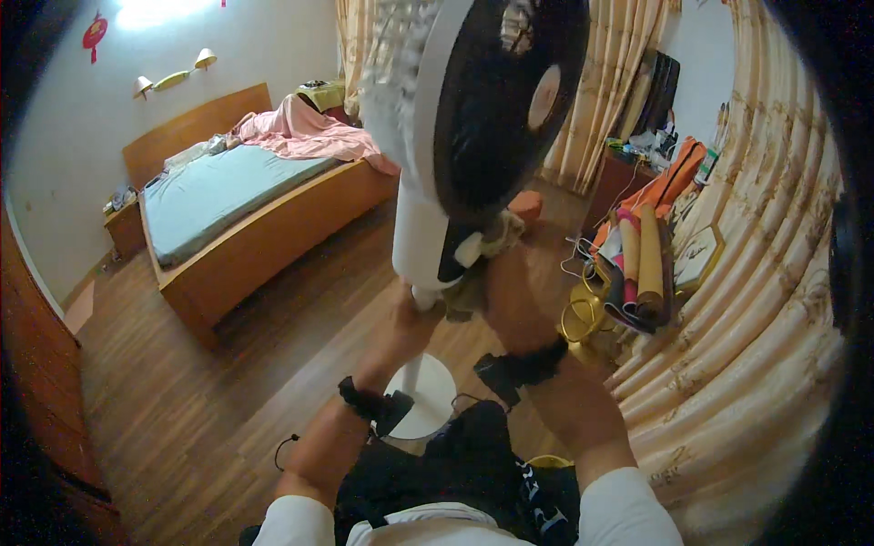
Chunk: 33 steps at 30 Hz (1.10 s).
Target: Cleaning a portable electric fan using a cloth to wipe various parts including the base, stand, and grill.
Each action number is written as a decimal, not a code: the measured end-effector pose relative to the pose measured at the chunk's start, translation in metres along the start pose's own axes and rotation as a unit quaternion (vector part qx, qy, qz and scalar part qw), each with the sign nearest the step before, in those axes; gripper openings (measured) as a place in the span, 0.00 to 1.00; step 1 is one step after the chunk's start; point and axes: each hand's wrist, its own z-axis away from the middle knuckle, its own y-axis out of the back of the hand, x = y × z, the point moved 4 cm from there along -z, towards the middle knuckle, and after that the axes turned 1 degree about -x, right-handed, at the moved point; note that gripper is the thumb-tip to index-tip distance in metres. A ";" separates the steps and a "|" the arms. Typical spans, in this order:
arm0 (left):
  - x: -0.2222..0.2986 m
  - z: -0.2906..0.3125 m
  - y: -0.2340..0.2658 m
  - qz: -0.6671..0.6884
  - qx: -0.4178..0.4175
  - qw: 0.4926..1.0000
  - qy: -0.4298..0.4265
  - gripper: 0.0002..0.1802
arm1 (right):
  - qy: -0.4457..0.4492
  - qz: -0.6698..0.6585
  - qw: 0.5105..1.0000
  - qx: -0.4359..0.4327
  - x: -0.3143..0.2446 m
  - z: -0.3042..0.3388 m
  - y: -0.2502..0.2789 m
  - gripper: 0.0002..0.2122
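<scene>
A white pedestal fan [421, 227] with a dark round head stands upright in front of me, its head tilted. Below the head, my left hand [406, 316] is closed around the fan's thin pole. A greyish-olive cloth [466, 298] is bunched in my right hand [512, 287], against the lower part of the fan's housing. The cloth and the fan partly hide my right fingers. Between my forearms shows the round white base [423, 400] on the wooden floor. Each wrist wears a black strap with a small box.
A wooden bed [264, 238] with a pale blue sheet and a pink blanket stands at the left. On the right, rolled items [648, 259] lie beside a gold-coloured stand [583, 314] and an orange bag [672, 180]. Long patterned curtains [756, 300] line the right side.
</scene>
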 end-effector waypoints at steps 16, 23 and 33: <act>-0.150 0.042 0.024 -0.060 -0.029 0.990 0.124 0.24 | -0.168 0.127 0.977 -0.027 0.103 0.035 0.054 0.15; -0.213 0.098 0.047 -0.062 0.021 0.975 0.214 0.24 | -0.173 0.014 0.985 0.010 0.131 0.045 0.095 0.18; -0.301 0.171 0.028 -0.058 0.023 0.951 0.304 0.25 | -0.249 0.040 0.966 0.056 0.140 0.065 0.075 0.17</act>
